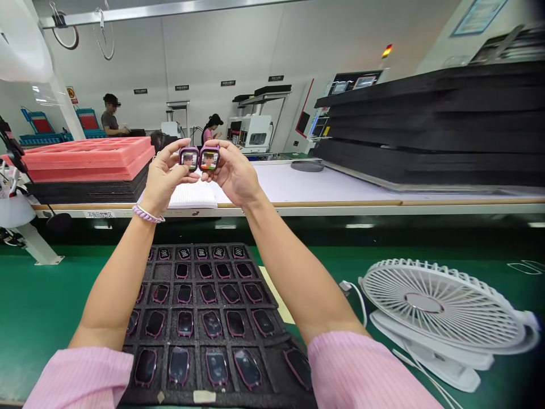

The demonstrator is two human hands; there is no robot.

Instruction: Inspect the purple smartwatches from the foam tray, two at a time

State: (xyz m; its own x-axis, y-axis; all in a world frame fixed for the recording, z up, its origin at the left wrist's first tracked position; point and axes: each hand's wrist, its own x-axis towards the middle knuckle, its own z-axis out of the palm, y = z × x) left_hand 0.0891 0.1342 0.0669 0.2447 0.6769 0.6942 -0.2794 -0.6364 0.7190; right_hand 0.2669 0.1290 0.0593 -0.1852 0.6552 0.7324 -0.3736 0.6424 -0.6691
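Foam tray on green bench, factory hall.

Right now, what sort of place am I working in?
Most likely an electronics assembly line: a foam tray of smartwatch bodies on a green bench, stacked black foam trays behind, and both hands holding lit watches.

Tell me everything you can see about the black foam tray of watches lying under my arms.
The black foam tray lies flat on the green bench, below both raised arms and left of the white fan. Its grid of square pockets holds small purple-rimmed watch bodies, mostly dark screens up; one upper-left pocket looks empty. A pale label sits on its near edge. Neither hand touches it.
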